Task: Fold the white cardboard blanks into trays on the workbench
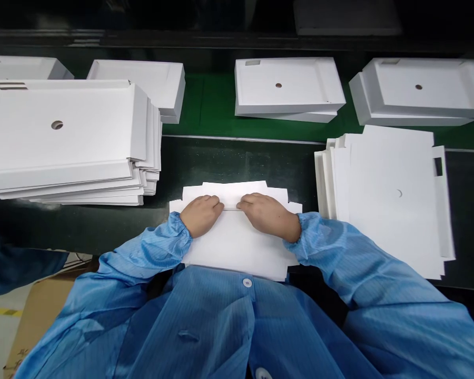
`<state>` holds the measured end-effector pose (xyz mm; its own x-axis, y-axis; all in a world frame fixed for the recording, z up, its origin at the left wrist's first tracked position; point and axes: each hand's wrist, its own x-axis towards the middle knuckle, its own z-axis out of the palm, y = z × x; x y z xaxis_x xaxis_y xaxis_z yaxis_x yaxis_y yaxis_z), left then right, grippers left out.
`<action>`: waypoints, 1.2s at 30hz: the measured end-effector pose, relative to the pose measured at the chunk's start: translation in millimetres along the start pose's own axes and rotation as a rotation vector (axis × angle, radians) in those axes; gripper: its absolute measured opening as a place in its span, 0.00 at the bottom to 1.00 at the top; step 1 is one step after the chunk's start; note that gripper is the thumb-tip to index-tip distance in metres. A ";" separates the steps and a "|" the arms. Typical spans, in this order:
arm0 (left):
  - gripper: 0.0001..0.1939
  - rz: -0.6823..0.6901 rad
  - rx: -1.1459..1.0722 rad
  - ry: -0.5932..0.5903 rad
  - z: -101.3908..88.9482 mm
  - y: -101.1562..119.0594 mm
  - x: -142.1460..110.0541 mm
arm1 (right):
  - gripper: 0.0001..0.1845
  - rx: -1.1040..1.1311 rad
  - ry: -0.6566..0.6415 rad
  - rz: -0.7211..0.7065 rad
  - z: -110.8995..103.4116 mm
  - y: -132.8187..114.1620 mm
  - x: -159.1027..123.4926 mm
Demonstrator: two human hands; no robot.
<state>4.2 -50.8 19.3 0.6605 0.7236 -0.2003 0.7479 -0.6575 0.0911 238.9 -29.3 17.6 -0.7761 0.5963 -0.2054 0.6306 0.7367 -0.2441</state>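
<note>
while the left hand [203,215] and right hand [269,215] grip the white sheet [237,243], trays [300,90] stand beyond

both are closed on its fold, near centre on the dark table [229,158]. trays lie stacked along the far green strip [211,108]; the two right stacks show a round hole [278,85] on top.

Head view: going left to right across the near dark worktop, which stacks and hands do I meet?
Stack of folded white trays → left hand → right hand → stack of flat white blanks. Left out: the white sheet under both hands, since it overlaps them.
</note>
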 end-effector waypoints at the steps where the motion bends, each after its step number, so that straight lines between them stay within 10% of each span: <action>1: 0.17 -0.007 -0.011 -0.015 -1.2 -1.2 0.4 | 0.17 0.015 -0.006 0.001 -0.9 2.0 0.4; 17: 0.12 -0.158 -0.131 -0.216 -27.4 -9.3 29.8 | 0.14 0.142 -0.188 0.164 -23.5 24.1 19.0; 25: 0.16 -0.306 -0.235 -0.169 -22.9 -23.1 28.0 | 0.20 0.088 0.051 0.191 -9.1 33.1 -22.1; 36: 0.30 -0.135 -0.339 -0.238 -27.4 -27.4 43.8 | 0.23 -0.022 0.046 0.201 -11.3 35.0 -17.3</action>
<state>14.4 4.6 34.7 0.5511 0.7038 -0.4483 0.8323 -0.4251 0.3557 274.3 -10.2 23.3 -0.6343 0.7456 -0.2041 0.7730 0.6079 -0.1813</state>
